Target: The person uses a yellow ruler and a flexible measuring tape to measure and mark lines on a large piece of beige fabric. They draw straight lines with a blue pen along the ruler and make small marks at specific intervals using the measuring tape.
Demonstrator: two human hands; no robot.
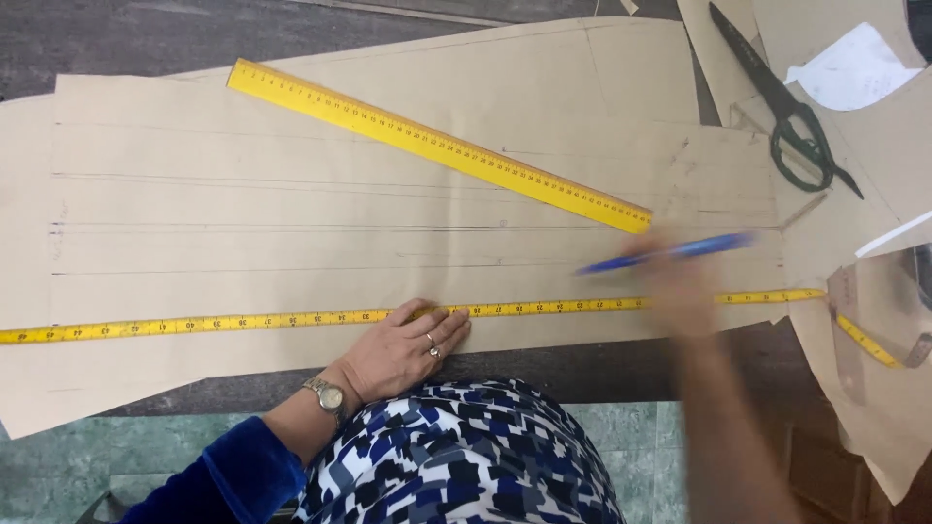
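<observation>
**Hands on tape and pen over brown pattern paper**

Nearest, the left hand (pixel 403 347) lies flat, fingers spread, pressing the yellow measuring tape (pixel 233 321) onto the brown pattern paper (pixel 291 262) near its front edge. The tape runs across the whole sheet. To the right, the right hand (pixel 675 286), blurred, grips a blue pen (pixel 670 252) just above the tape, tip on the paper. Beyond, a yellow ruler (pixel 437 144) lies diagonally across pencilled lines. Farthest right, black scissors (pixel 786 107) rest beside a white paper scrap (pixel 854 68).
</observation>
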